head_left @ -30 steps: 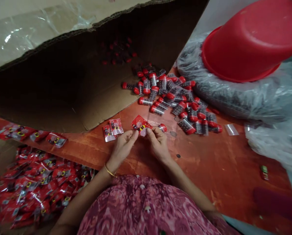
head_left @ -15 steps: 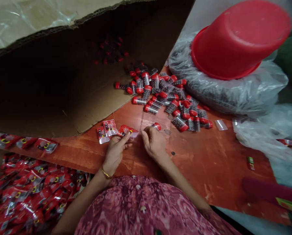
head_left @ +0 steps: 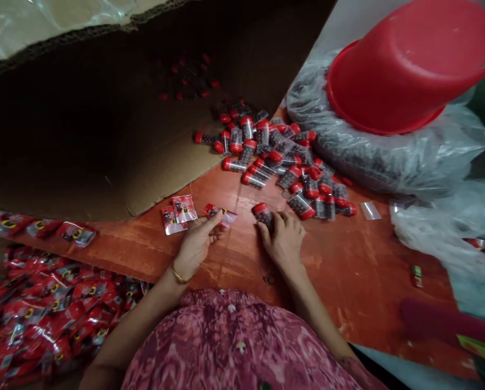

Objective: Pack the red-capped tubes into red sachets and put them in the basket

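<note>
Between thumb and fingers, my left hand (head_left: 197, 241) pinches a small red printed plastic packet (head_left: 226, 216) just above the table. Two similar flat packets (head_left: 179, 212) lie overlapping to its left. My right hand (head_left: 285, 238) is closed around a small clear bottle with a red cap (head_left: 263, 215), which holds dark contents; its capped end points away from me and the fingers cover part of its side. Beyond the hands, a loose pile of the same red-capped bottles (head_left: 275, 154) spreads over the table and into the carton.
A big cardboard carton (head_left: 177, 168) lies open on its side at the left. Many filled red packets (head_left: 55, 309) are heaped below the table edge. A red bucket (head_left: 400, 76) sits upside down on a plastic sack (head_left: 372, 162). The table (head_left: 348, 281) is reddish-brown.
My right hand has moved right, away from the left hand, and now grips a red-capped bottle on the table. My left hand keeps its packet. The view has shifted slightly.
</note>
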`<state>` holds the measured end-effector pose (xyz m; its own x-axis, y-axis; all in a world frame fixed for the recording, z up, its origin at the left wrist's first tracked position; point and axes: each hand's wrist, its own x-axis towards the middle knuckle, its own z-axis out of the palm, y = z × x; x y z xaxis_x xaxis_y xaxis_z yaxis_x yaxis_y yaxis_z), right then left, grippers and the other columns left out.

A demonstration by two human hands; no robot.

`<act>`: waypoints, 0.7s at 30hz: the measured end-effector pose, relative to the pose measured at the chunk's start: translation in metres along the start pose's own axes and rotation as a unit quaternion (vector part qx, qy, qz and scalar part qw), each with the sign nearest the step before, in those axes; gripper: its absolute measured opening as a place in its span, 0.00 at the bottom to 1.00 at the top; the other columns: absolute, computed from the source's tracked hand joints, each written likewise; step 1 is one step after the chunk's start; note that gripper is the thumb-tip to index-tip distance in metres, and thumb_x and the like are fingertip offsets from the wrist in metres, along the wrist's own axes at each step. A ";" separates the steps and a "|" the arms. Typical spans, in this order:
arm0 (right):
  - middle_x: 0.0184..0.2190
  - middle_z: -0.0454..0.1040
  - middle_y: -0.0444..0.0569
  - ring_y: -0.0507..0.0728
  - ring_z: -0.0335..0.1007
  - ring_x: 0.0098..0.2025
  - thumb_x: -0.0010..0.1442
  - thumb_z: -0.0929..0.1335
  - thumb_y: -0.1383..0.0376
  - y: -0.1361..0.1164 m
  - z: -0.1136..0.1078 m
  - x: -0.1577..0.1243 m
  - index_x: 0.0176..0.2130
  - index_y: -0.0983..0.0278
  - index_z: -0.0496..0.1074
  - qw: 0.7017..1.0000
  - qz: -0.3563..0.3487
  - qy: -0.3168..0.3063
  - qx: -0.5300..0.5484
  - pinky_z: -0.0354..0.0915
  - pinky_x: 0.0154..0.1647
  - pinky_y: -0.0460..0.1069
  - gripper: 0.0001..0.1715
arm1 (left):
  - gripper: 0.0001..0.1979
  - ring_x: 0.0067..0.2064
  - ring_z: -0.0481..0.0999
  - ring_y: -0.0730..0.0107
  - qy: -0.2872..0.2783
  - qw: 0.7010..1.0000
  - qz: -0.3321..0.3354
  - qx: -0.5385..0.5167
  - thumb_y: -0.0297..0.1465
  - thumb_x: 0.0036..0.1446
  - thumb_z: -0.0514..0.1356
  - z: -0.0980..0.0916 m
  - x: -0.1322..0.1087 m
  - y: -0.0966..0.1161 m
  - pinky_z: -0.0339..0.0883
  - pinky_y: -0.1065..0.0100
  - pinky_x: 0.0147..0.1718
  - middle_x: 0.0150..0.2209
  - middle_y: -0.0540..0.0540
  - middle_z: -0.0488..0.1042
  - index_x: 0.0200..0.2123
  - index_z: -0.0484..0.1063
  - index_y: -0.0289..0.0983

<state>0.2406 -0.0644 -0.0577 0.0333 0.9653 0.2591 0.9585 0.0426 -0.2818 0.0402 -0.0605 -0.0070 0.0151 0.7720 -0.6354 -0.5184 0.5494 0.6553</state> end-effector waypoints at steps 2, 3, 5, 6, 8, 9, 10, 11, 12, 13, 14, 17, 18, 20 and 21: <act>0.42 0.72 0.62 0.65 0.65 0.42 0.58 0.63 0.55 -0.002 -0.002 0.002 0.40 0.68 0.70 0.999 0.020 -0.035 0.033 0.59 0.42 0.59 0.19 | 0.21 0.23 0.72 0.78 -0.001 1.000 -0.005 0.002 0.43 0.30 0.72 0.000 0.000 0.000 0.64 0.77 0.23 0.20 0.51 0.73 0.22 0.71 0.34; 0.39 0.73 0.59 0.63 0.65 0.39 0.58 0.63 0.56 -0.004 -0.005 0.003 0.39 0.67 0.70 0.995 0.023 -0.052 0.083 0.60 0.41 0.57 0.17 | 0.21 0.23 0.72 0.78 0.001 1.000 -0.004 0.003 0.43 0.29 0.72 0.001 -0.001 0.001 0.64 0.77 0.23 0.20 0.51 0.73 0.22 0.71 0.34; 0.33 0.73 0.53 0.58 0.66 0.34 0.58 0.63 0.55 -0.008 -0.014 0.003 0.39 0.65 0.69 0.968 0.034 -0.091 0.232 0.61 0.36 0.53 0.16 | 0.22 0.23 0.72 0.78 0.005 1.000 0.000 0.012 0.44 0.29 0.72 0.001 -0.001 0.002 0.63 0.77 0.23 0.20 0.51 0.73 0.22 0.72 0.34; 0.30 0.72 0.50 0.56 0.65 0.31 0.58 0.63 0.54 -0.010 -0.020 0.003 0.39 0.64 0.69 0.941 0.045 -0.117 0.315 0.62 0.32 0.51 0.17 | 0.22 0.23 0.72 0.78 0.008 1.000 0.002 0.019 0.44 0.29 0.72 0.001 -0.001 0.002 0.63 0.77 0.23 0.20 0.51 0.73 0.23 0.72 0.34; 0.25 0.70 0.45 0.53 0.63 0.25 0.57 0.64 0.52 -0.015 -0.034 0.001 0.38 0.63 0.69 0.871 0.071 -0.187 0.449 0.60 0.26 0.47 0.18 | 0.23 0.23 0.71 0.77 0.013 0.999 0.010 0.035 0.46 0.29 0.72 0.001 -0.001 0.003 0.61 0.77 0.22 0.20 0.51 0.73 0.22 0.72 0.34; 0.22 0.68 0.43 0.51 0.61 0.22 0.56 0.65 0.51 -0.018 -0.040 0.000 0.35 0.63 0.69 0.838 0.085 -0.225 0.490 0.58 0.23 0.46 0.18 | 0.23 0.23 0.71 0.77 0.014 0.999 0.014 0.044 0.46 0.29 0.71 0.002 -0.001 0.002 0.61 0.76 0.22 0.20 0.50 0.73 0.22 0.73 0.34; 0.19 0.67 0.42 0.50 0.59 0.20 0.56 0.65 0.50 -0.021 -0.046 0.000 0.33 0.63 0.69 0.810 0.097 -0.260 0.516 0.56 0.20 0.45 0.19 | 0.23 0.23 0.70 0.77 0.013 0.998 0.020 0.052 0.47 0.30 0.71 0.002 -0.001 0.002 0.60 0.76 0.22 0.19 0.50 0.73 0.22 0.73 0.34; 0.17 0.65 0.41 0.49 0.57 0.18 0.55 0.65 0.50 -0.024 -0.050 0.000 0.31 0.64 0.69 0.789 0.106 -0.290 0.531 0.54 0.18 0.44 0.19 | 0.23 0.22 0.69 0.78 0.009 0.998 0.029 0.060 0.47 0.30 0.71 0.003 -0.001 0.001 0.60 0.75 0.23 0.19 0.50 0.73 0.21 0.73 0.33; 0.16 0.64 0.40 0.48 0.55 0.17 0.54 0.66 0.49 -0.027 -0.053 0.000 0.29 0.64 0.69 0.774 0.111 -0.311 0.541 0.52 0.17 0.44 0.20 | 0.23 0.22 0.69 0.78 0.003 0.997 0.039 0.070 0.47 0.30 0.71 0.003 -0.001 0.000 0.60 0.75 0.23 0.20 0.50 0.73 0.21 0.73 0.33; 0.15 0.63 0.40 0.48 0.54 0.16 0.54 0.66 0.49 -0.029 -0.054 0.001 0.28 0.64 0.69 0.764 0.113 -0.323 0.547 0.50 0.16 0.44 0.20 | 0.22 0.22 0.68 0.78 -0.005 0.995 0.051 0.082 0.47 0.31 0.70 0.003 0.000 -0.001 0.59 0.74 0.24 0.20 0.50 0.73 0.20 0.73 0.33; 0.15 0.62 0.39 0.47 0.53 0.16 0.53 0.66 0.49 -0.031 -0.054 0.002 0.28 0.64 0.68 0.759 0.113 -0.328 0.551 0.49 0.16 0.44 0.20 | 0.22 0.22 0.67 0.78 -0.012 0.993 0.063 0.095 0.47 0.32 0.70 0.003 0.000 -0.001 0.59 0.74 0.24 0.19 0.50 0.72 0.20 0.73 0.33; 0.14 0.60 0.39 0.47 0.51 0.16 0.52 0.67 0.50 -0.034 -0.052 0.006 0.26 0.65 0.68 0.752 0.106 -0.338 0.555 0.47 0.16 0.44 0.20 | 0.21 0.23 0.67 0.76 -0.033 0.987 0.092 0.131 0.47 0.33 0.69 0.000 0.000 0.000 0.60 0.73 0.26 0.20 0.50 0.73 0.20 0.75 0.33; 0.14 0.60 0.39 0.47 0.51 0.16 0.52 0.67 0.50 -0.034 -0.051 0.007 0.25 0.65 0.67 0.751 0.104 -0.340 0.557 0.47 0.16 0.44 0.20 | 0.21 0.24 0.68 0.75 -0.038 0.984 0.099 0.143 0.47 0.33 0.70 -0.002 0.000 0.002 0.61 0.72 0.27 0.21 0.50 0.74 0.21 0.76 0.34; 0.14 0.60 0.39 0.47 0.51 0.16 0.52 0.67 0.50 -0.035 -0.050 0.009 0.25 0.65 0.67 0.752 0.102 -0.340 0.556 0.47 0.17 0.44 0.20 | 0.20 0.27 0.70 0.72 -0.047 0.978 0.111 0.169 0.46 0.33 0.70 -0.004 0.000 0.005 0.63 0.71 0.29 0.24 0.49 0.76 0.23 0.77 0.34; 0.14 0.60 0.39 0.47 0.51 0.17 0.52 0.67 0.50 -0.036 -0.049 0.009 0.25 0.65 0.67 0.754 0.102 -0.338 0.554 0.47 0.17 0.44 0.20 | 0.19 0.28 0.70 0.71 -0.051 0.976 0.115 0.180 0.45 0.34 0.70 -0.004 0.000 0.006 0.63 0.70 0.30 0.25 0.48 0.77 0.24 0.77 0.34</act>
<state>0.2205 -0.0695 0.0005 -0.3628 0.8758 -0.3182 0.1169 -0.2960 -0.9480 0.0335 -0.0586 -0.0046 0.0291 0.9058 -0.4226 -0.1845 0.4204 0.8884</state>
